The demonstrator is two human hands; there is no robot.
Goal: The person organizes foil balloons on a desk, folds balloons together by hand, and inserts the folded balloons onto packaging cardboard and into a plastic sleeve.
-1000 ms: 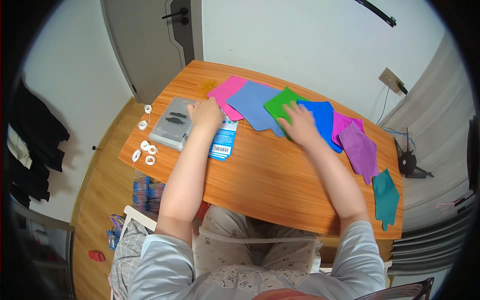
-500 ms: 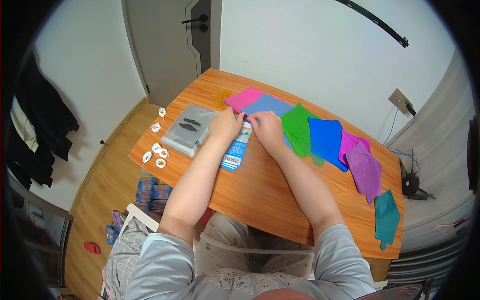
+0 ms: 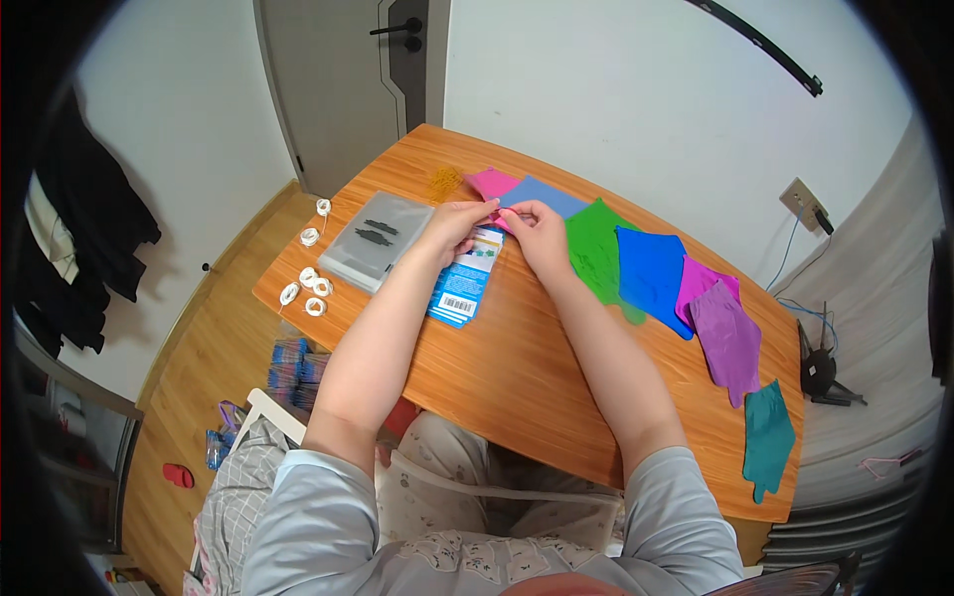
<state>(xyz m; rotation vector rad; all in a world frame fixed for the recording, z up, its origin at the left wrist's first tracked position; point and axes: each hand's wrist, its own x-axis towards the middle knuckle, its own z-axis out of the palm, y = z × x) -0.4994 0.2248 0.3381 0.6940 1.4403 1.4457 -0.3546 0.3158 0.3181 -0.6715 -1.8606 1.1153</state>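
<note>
My left hand point(image 3: 459, 228) and my right hand point(image 3: 537, 236) meet near the far middle of the table. Their fingertips pinch together at a small pink end. It appears to belong to the flat pink sheet point(image 3: 491, 183), shaped like a deflated balloon, whose wider part shows just beyond. Below my left hand lies a stack of blue and white printed cards point(image 3: 459, 288), partly covered by it. Right of the pink sheet a light blue flat sheet point(image 3: 545, 196) is partly hidden by my right hand. Exactly what the fingertips grip is too small to make out fully.
Left of the cards lies a stack of clear plastic bags point(image 3: 348, 248) with black print. Small white coils point(image 3: 309, 237) and yellow rubber-band-like loops point(image 3: 444, 181) sit nearby. Green point(image 3: 593, 253), blue point(image 3: 651, 268), purple point(image 3: 725, 333) and teal point(image 3: 769, 437) flat pieces line the right side.
My hands have come closer together at the fingertips, and a pink end now shows between them. More of the printed cards is uncovered. The whole view has shifted slightly.
</note>
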